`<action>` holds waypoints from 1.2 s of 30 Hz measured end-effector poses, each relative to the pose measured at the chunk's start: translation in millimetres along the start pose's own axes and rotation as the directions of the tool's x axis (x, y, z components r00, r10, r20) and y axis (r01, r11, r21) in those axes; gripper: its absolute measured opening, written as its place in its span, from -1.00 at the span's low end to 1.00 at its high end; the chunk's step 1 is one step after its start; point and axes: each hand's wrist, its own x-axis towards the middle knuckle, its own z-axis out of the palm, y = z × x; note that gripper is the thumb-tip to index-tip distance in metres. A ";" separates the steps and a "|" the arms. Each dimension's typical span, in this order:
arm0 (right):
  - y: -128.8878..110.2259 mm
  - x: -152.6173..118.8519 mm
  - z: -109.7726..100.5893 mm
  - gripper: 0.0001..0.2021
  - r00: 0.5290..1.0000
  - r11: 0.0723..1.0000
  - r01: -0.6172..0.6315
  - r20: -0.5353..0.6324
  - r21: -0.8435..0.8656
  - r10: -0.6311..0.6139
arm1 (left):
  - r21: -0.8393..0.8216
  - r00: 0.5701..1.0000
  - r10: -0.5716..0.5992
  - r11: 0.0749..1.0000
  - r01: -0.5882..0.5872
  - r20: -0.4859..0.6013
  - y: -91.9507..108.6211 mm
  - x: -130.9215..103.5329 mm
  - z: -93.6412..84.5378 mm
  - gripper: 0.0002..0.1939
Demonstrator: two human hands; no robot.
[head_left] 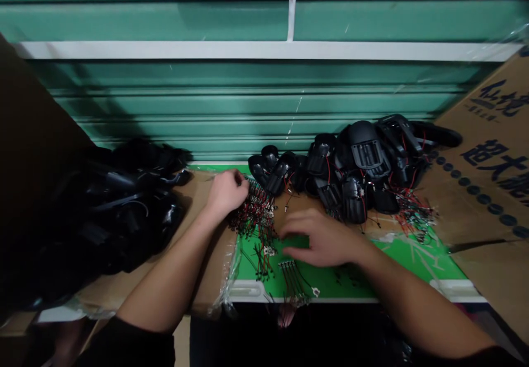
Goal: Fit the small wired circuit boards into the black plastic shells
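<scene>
Light: I get a dim feed, darkest at left, where the black pile (124, 218) sinks into shadow | Shadows: soft patches on the green wall (206, 74) | Glare: faint glints on plastic film (232, 279) | Blur: I see the right hand (318, 237) slightly smeared | Edges: wide-angle stretching, darkened corners

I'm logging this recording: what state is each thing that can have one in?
Person's bare left hand, fingers curled, grip unclear
Person's bare right hand, open, thumb and fingers apart
Thin red-and-black wires, loosely piled
Row of thin dark wires, side by side
Black rounded plastic casings, heaped, some compartments uncovered
</scene>
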 end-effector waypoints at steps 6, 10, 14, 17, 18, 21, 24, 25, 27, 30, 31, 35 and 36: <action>5.8 3.2 10.0 -0.80 0.938 0.999 -0.016 0.347 -0.035 0.027 | -0.135 0.989 0.136 0.981 -0.142 -0.052 11.8 -12.0 10.0 -0.89; 5.2 1.4 0.6 -0.92 0.948 0.978 0.004 0.310 0.207 -0.070 | -0.439 0.981 0.194 0.882 -0.171 0.007 25.9 -21.3 13.1 -0.73; 4.9 -2.3 -9.2 -0.82 0.989 0.807 -0.148 0.080 0.572 0.124 | -0.747 0.919 0.297 0.664 -0.002 0.261 40.3 -33.1 9.1 -0.64; 11.0 1.3 -8.9 -0.72 0.929 0.597 -0.133 -0.110 0.791 0.353 | -0.788 0.868 0.354 0.612 0.065 0.347 47.5 -42.3 6.7 -0.60; 13.7 3.6 -7.9 -0.69 0.897 0.565 -0.111 -0.163 0.818 0.412 | -0.786 0.867 0.357 0.615 0.062 0.348 49.1 -44.9 7.1 -0.60; 20.3 10.4 -3.9 -0.62 0.821 0.538 -0.078 -0.253 0.839 0.513 | -0.764 0.880 0.337 0.644 0.042 0.333 51.4 -50.4 11.9 -0.61; 23.3 13.9 1.4 -0.62 0.791 0.542 -0.072 -0.283 0.837 0.543 | -0.749 0.906 0.317 0.663 0.001 0.282 51.4 -52.6 19.1 -0.63; 23.8 14.3 3.4 -0.62 0.784 0.547 -0.072 -0.291 0.834 0.548 | -0.740 0.913 0.317 0.673 -0.024 0.258 51.1 -52.7 21.0 -0.63; 24.4 14.7 7.1 -0.64 0.775 0.557 -0.077 -0.302 0.827 0.555 | -0.706 0.921 0.321 0.704 -0.076 0.221 50.2 -52.6 23.4 -0.64; 25.2 15.1 10.5 -0.65 0.775 0.568 -0.083 -0.305 0.819 0.553 | -0.649 0.925 0.324 0.750 -0.123 0.199 49.0 -52.2 24.2 -0.66; 25.3 15.1 10.9 -0.65 0.778 0.570 -0.086 -0.303 0.817 0.551 | -0.640 0.926 0.326 0.756 -0.136 0.188 48.8 -52.3 24.2 -0.67; 23.8 14.9 12.0 -0.62 0.764 0.580 -0.099 -0.312 0.808 0.564 | -0.621 0.924 0.371 0.746 -0.240 0.089 49.1 -53.5 25.5 -0.74; 23.1 14.8 12.4 -0.62 0.758 0.590 -0.098 -0.324 0.801 0.566 | -0.610 0.920 0.387 0.743 -0.275 0.056 49.4 -54.0 26.3 -0.75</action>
